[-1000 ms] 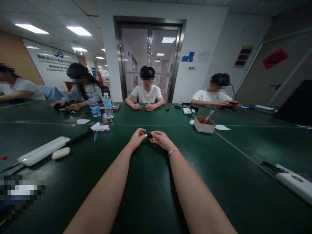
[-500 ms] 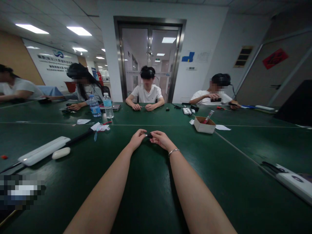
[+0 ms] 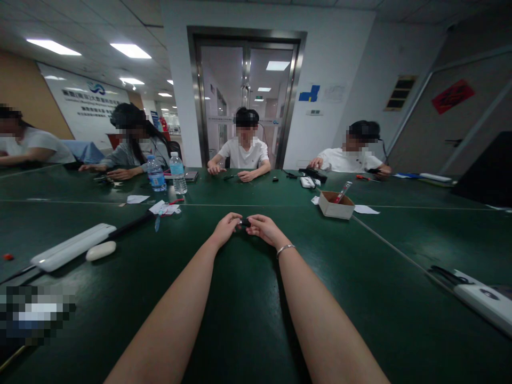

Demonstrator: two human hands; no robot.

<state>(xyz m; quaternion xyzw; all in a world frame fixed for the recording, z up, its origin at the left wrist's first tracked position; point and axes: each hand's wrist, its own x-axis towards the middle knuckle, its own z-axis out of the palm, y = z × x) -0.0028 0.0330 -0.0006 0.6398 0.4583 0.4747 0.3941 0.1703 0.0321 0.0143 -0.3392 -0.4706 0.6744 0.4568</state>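
Over the middle of the green table (image 3: 244, 298), my two hands meet around a small black object (image 3: 244, 222) with a shiny metallic-looking end. Its exact kind is too small to make out. My left hand (image 3: 227, 229) pinches the shiny end between thumb and fingers. From the other side, my right hand (image 3: 264, 229), with a silver bangle at the wrist, grips the black end. Fingers cover part of the object on both sides.
A small open box (image 3: 336, 206) holding a red-and-clear item stands right of my hands. Two water bottles (image 3: 178, 173) and paper scraps (image 3: 165, 208) lie ahead left. Nearer left are a long white device (image 3: 74, 248) and a white oval item (image 3: 101, 251). Several people sit opposite.
My hands stay in place around the small object, which shows less of its shiny end. Across the table, the person at right has lowered a raised hand to the table.
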